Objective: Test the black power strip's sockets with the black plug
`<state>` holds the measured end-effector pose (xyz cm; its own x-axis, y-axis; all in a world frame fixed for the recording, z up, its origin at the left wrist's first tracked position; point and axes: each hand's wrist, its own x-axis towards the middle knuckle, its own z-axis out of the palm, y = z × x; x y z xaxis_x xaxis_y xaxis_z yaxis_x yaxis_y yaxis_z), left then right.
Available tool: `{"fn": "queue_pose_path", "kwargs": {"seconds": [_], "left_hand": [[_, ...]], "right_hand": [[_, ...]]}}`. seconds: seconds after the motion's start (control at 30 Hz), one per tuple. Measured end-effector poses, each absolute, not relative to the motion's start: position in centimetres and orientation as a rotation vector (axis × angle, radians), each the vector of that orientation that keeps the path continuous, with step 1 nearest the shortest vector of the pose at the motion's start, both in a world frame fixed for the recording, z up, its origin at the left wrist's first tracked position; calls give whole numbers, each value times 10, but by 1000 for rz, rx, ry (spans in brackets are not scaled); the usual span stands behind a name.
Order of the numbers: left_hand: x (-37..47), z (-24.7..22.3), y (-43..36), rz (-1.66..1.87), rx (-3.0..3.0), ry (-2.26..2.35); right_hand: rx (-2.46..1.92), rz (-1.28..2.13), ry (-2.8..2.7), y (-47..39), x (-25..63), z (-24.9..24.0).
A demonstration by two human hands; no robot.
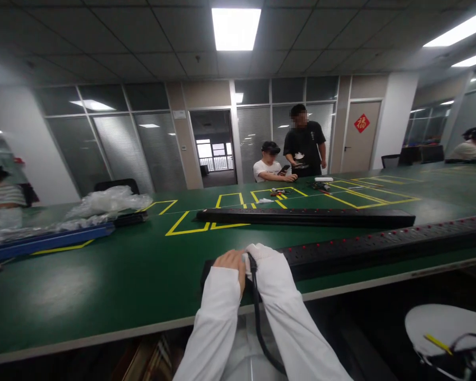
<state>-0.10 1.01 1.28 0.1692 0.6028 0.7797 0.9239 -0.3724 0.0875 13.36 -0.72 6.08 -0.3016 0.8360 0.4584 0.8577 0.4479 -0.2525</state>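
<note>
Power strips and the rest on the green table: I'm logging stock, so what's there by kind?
Black power strips: 2
Blue tray: 1
Plastic bags heap: 1
Black cable: 1, at the left hand and right hand
Total: 5

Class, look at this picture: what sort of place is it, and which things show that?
Probably an assembly workshop: a long green workbench marked with yellow tape outlines, and long black power strips laid along it.
</note>
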Motion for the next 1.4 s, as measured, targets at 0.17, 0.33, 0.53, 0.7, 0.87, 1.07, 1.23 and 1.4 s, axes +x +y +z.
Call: {"fn": "queue_pose_path", "kwargs": {"seconds": [0.17, 0.33, 0.53, 0.7, 0.87, 1.07, 1.23, 1.4], "left_hand": [[-1, 1, 1, -945, -2089, -1499], [2, -2, 2, -887, -2025, -1470], [2, -4, 4, -902, -2005, -1434], [3, -4, 3, -903, -2001, -1459], [3, -6, 4, -909, -2000, -1453], [1, -9, 5, -901, -1979, -1444], [1, -10, 6, -896, -1977, -1442], [1, -9, 7, -895, -1980, -1429]], "right_hand": [[-1429, -41, -2154, -8, 132, 56], [-1452, -63, -2162, -6, 132, 56], [-1507, -93, -2184, -5, 130, 57], [-1524, -106, -2222, -8, 131, 60], [-1538, -103, -2243, -10, 132, 64], [-1549, -92, -2245, -16, 133, 66], [-1564, -104, -2242, -16, 132, 67], [-1551, -124, -2242, -16, 132, 67]]}}
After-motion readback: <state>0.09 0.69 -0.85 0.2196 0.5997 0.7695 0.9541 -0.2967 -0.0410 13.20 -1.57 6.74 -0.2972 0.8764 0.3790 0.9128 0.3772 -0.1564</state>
